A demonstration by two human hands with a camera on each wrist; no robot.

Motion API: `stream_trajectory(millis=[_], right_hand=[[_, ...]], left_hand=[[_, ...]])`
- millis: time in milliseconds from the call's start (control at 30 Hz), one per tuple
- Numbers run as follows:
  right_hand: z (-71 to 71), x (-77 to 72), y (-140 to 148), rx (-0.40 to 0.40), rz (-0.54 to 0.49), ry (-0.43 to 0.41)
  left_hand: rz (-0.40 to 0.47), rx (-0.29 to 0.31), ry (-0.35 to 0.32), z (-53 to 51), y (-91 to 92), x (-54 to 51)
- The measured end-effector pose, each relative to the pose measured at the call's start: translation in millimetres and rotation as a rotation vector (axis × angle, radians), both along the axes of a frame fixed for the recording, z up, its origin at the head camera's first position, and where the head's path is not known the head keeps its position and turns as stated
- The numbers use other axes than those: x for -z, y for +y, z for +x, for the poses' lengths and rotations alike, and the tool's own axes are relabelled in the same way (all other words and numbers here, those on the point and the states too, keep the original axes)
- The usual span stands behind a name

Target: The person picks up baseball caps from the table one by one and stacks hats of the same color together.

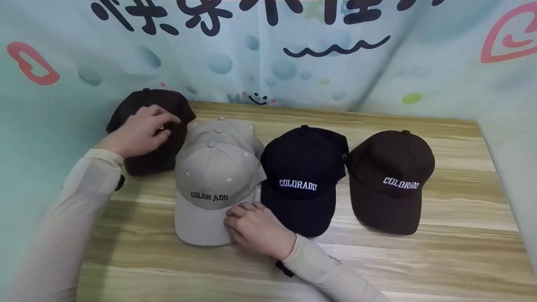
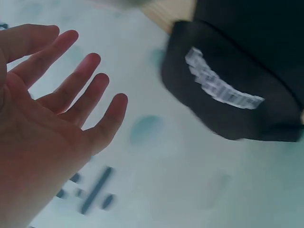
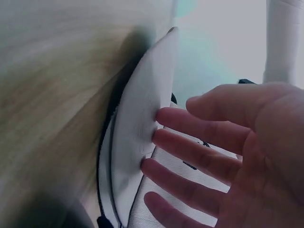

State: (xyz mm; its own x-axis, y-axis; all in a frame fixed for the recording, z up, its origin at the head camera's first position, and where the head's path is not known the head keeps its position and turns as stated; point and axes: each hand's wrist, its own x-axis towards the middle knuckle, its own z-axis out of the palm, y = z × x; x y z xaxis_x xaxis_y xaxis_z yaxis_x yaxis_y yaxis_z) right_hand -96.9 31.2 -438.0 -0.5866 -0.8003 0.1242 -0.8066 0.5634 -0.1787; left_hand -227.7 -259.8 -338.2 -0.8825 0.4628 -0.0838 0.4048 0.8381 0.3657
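My left hand (image 1: 144, 131) hovers over a dark brown cap (image 1: 144, 163) at the far left, hiding most of its lettering. In the left wrist view its fingers are spread and relaxed, apart from the dark cap (image 2: 228, 71). My right hand (image 1: 260, 228) is at the right side of the front grey cap (image 1: 212, 172), which reads COLORADO. In the right wrist view, loosely extended fingertips touch the grey brim (image 3: 142, 104), with the thumb held away from it. Behind the front cap, more grey caps (image 1: 239, 126) are nested in a stack.
A navy cap (image 1: 304, 157) stands right of the grey stack, touching or nearly touching it. Farther right is another dark brown cap (image 1: 392, 159). All stand on a wood-grain table (image 1: 453, 260), with a printed cloth backdrop (image 1: 235, 79) behind and at the sides.
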Motion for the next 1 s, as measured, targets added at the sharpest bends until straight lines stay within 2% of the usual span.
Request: stream_trajectory(millis=[200,333,433,600,800,1000], right_hand=[[-0.7,-1.5,13,-0.054,-0.042,-0.086],[-2.6,-6.5,22,-0.069,-0.09,-0.09],[-4.1,-10.5,29,-0.08,-0.125,-0.076],[-4.4,-13.4,40,-0.092,-0.163,-0.082],[-2.8,-16.4,56,-0.073,-0.192,-0.1],[-1.9,-16.2,69,-0.045,-0.191,-0.095]], left_hand=[[-0.024,-0.124,-0.078,-21.8,-33.1,27.1],[0.0,-0.233,-0.088,-36.2,-49.1,45.1],[0.028,-0.3,-0.09,-45.9,-56.9,52.6],[0.025,-0.37,-0.141,-56.7,-67.4,58.7],[-0.077,-0.415,-0.199,-59.7,-76.8,58.9],[-0.112,-0.458,-0.193,-63.9,-80.6,58.4]])
